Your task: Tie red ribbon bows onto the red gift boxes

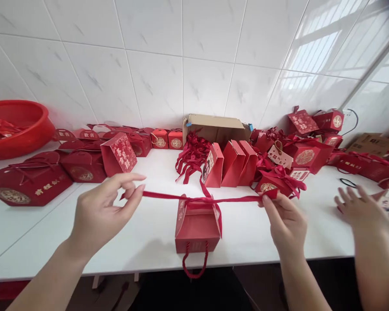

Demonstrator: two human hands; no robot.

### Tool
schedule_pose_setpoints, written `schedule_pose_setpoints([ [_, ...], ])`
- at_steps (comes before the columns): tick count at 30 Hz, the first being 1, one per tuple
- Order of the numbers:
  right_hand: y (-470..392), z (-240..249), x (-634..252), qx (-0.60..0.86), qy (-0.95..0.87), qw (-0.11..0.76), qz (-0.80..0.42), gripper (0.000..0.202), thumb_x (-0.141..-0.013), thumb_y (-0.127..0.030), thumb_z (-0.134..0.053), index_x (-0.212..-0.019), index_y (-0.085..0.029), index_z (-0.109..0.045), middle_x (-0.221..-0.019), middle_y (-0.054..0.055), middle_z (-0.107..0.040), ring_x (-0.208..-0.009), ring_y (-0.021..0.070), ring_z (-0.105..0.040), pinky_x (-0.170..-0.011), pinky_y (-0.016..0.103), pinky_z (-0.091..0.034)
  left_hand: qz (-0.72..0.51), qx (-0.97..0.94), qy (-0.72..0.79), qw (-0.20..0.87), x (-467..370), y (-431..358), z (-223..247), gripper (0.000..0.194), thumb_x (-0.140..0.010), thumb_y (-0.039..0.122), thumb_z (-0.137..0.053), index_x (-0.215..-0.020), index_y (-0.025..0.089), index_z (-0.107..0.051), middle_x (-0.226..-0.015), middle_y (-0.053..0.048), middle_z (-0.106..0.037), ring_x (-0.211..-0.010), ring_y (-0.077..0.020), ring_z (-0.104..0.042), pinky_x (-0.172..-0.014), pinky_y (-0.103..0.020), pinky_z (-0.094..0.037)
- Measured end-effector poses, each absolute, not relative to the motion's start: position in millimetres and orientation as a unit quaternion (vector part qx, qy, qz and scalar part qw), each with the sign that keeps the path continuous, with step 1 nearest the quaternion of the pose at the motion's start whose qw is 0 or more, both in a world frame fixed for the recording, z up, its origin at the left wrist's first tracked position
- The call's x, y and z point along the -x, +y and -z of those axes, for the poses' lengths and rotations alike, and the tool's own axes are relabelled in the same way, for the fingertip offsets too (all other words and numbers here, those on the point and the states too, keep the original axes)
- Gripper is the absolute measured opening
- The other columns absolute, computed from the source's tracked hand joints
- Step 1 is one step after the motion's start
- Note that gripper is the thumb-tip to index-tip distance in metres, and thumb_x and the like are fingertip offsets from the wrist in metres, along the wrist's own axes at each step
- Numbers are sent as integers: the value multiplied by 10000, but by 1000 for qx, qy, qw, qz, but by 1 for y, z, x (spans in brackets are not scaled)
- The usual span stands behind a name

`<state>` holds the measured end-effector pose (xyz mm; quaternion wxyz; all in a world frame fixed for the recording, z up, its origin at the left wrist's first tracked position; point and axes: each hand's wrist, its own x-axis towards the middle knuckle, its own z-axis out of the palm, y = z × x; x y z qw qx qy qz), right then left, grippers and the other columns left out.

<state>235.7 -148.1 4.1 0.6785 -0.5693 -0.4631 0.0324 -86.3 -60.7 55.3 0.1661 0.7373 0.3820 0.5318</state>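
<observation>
A dark red ribbon (168, 196) is stretched sideways between my hands, across the top of a small red gift box (197, 233). My left hand (108, 207) pinches its left end between thumb and fingers, with a short tail showing past them. On the other side, my right hand (285, 220) closes on the ribbon's right end. Where the ribbon crosses over the box there is a knot or crossing; I cannot tell which. The box stands at the table's front edge, its rope handle hanging down toward me. More ribbon runs down the box's right side.
Behind the box lie a heap of ribbons (194, 151) and several standing red boxes (233, 164), with a cardboard carton (217, 122) at the wall. Red boxes (29, 179) and a red basin (16, 129) are on the left. Another person's hands (366, 211) reach in at right.
</observation>
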Motion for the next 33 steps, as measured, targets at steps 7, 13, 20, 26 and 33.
schedule_pose_setpoints([
  [7, -168, 58, -273, 757, -371, 535, -48, 265, -763, -446, -604, -747, -184, -642, -637, 47, -648, -631, 218, -617, -566, 307, -466, -392, -771, 497, 69, 120, -62, -3, 123, -761, 338, -615, -882, 321, -622, -588, 50, -460, -488, -96, -423, -477, -161, -385],
  [13, -159, 50, -272, 730, -463, 502, -29, 346, -806, -439, -572, -1039, -188, -624, -1053, 123, -653, -905, 262, -629, -733, 406, -532, -336, -788, 503, 116, 109, -56, 5, 150, -788, 332, -587, -916, 269, -635, -837, -26, -598, -780, -197, -596, -577, -220, -470],
  [20, -142, -5, -216, 458, -734, 459, -204, 619, -833, -337, -612, -1398, -265, -371, -1445, 106, -404, -1349, 274, -357, -1095, 458, -347, -382, -806, 387, 234, 45, -66, -25, 138, -855, 280, -541, -980, 252, -592, -1058, -40, -575, -1033, -206, -560, -928, -321, -459],
  [26, -123, -8, -194, 406, -785, 406, -232, 674, -801, -330, -661, -1396, -265, -351, -1371, 108, -480, -1243, 255, -484, -1034, 419, -425, -334, -818, 359, 300, 21, -75, -30, 142, -852, 246, -536, -994, 246, -547, -1048, -43, -549, -1021, -203, -558, -900, -353, -493],
  [33, -124, -3, -196, 428, -776, 402, -230, 643, -785, -353, -673, -1353, -253, -389, -1322, 114, -492, -1180, 243, -523, -976, 381, -473, -331, -811, 369, 311, 23, -76, -26, 146, -845, 276, -556, -987, 246, -550, -1053, -46, -557, -1047, -222, -553, -919, -386, -486],
])
